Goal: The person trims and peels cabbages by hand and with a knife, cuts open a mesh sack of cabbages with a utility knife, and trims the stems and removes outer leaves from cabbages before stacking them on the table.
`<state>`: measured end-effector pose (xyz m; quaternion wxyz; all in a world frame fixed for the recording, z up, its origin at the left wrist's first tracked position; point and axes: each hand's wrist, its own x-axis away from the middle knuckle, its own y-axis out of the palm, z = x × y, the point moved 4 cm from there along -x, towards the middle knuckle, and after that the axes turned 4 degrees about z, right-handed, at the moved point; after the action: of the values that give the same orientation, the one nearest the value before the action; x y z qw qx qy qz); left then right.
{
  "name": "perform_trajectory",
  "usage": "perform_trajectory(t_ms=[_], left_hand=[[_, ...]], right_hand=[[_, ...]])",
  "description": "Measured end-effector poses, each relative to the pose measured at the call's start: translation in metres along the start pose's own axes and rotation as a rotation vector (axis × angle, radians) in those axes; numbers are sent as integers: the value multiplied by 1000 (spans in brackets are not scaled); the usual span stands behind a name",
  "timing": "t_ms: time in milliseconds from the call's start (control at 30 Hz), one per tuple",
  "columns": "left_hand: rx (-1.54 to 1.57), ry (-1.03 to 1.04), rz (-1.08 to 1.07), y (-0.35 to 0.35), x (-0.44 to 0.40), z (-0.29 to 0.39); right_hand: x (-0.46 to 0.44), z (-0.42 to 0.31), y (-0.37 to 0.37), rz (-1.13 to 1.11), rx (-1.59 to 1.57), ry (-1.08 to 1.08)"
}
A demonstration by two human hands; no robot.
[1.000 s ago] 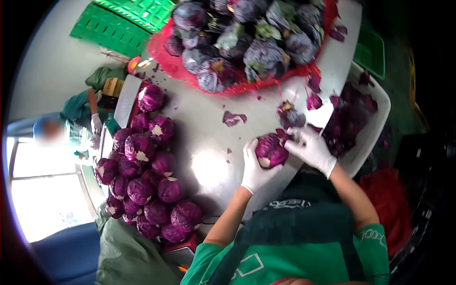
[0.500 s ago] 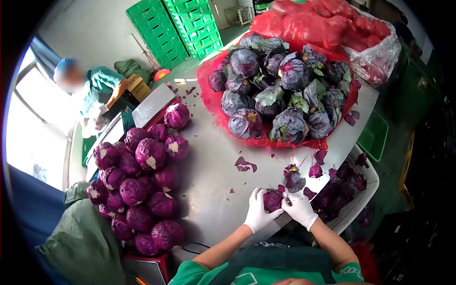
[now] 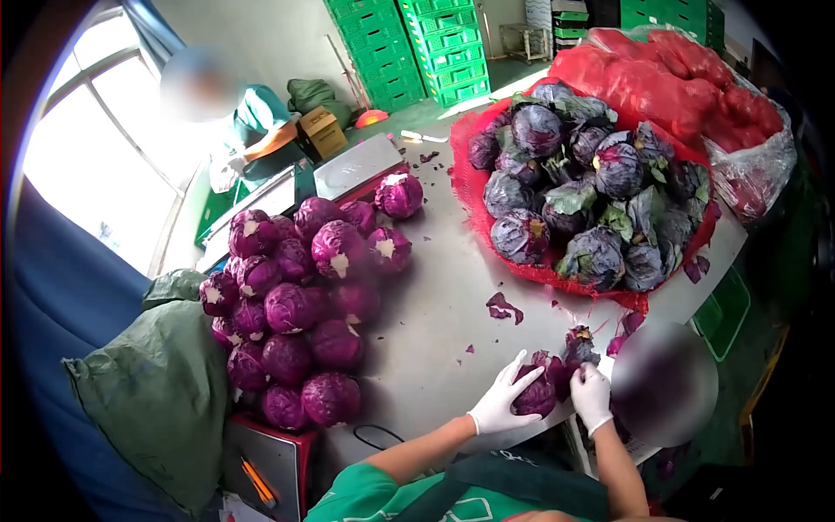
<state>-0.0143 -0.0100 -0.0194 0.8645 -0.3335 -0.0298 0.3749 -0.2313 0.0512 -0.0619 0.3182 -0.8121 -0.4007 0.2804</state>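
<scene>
My white-gloved left hand (image 3: 504,400) is wrapped around the left side of a small red cabbage (image 3: 534,397) at the table's front edge. Close on its right, my gloved right hand (image 3: 591,397) is closed, its fingers pinching a purple outer leaf (image 3: 560,376) that stands out from the head. The fingertips of this hand are partly hidden. Just beyond the hands lies a clump of dark trimmed leaves (image 3: 580,346).
Peeled red cabbages (image 3: 291,309) are piled at the left beside a scale (image 3: 357,165). A red mesh sack (image 3: 474,196) of untrimmed cabbages (image 3: 600,257) fills the far right. Orange-handled tools (image 3: 258,481) lie lower left. A co-worker (image 3: 261,122) stands behind. Blur covers the basket area at right.
The view has swung, shifting the scene. My right hand has moved away from the cabbage to the right, drawing a leaf outward. My left hand still holds the cabbage.
</scene>
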Motion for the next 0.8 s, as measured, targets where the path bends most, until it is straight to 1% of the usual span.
perform_trajectory(t_ms=[33, 67, 100, 167, 200, 233, 300, 333, 367, 433, 467, 500, 533, 567, 633, 667, 700, 800], left_hand=[[30, 2, -22, -6, 5, 0], [60, 3, -47, -9, 10, 0], [62, 6, -17, -10, 15, -6], [112, -126, 77, -9, 22, -25], [181, -140, 148, -4, 25, -42], [200, -238, 173, -8, 21, -39], [446, -459, 224, -4, 16, -52], [663, -578, 221, -7, 8, -48], [749, -638, 264, -11, 3, -38], [1134, -820, 281, -5, -1, -38], [1133, -834, 257, -1, -1, -37], [1200, -803, 218, 2, -3, -35], [1264, -775, 181, 5, -4, -31], [1258, -791, 164, 7, -3, -28], [1345, -823, 152, 13, -4, -18], [1338, -812, 169, 14, -5, -15], [1332, -824, 163, 16, -5, -14], [1222, -817, 220, 20, -8, -15]], right_hand=[[-3, 31, 6, -64, 37, 150], [-10, 34, -13, -25, 104, 225], [-22, 35, -31, 14, 170, 304], [-25, 36, -59, 461, 476, -114], [-28, 28, -70, 412, 441, -54], [-28, 18, -80, 357, 411, 18], [-18, 13, -64, 157, 63, 75], [-9, -2, -54, -34, -194, 157], [4, -22, -41, -207, -464, 232], [21, -54, -27, -257, -529, 71], [27, -64, -21, -223, -508, 50], [32, -69, -15, -187, -488, 23], [34, -69, -8, -186, -528, 42], [34, -70, -8, -169, -410, 1], [31, -69, -13, -201, -336, 33], [31, -69, -17, -226, -334, 55], [30, -72, -23, -192, -290, 15], [32, -71, -25, -152, -266, 29]])
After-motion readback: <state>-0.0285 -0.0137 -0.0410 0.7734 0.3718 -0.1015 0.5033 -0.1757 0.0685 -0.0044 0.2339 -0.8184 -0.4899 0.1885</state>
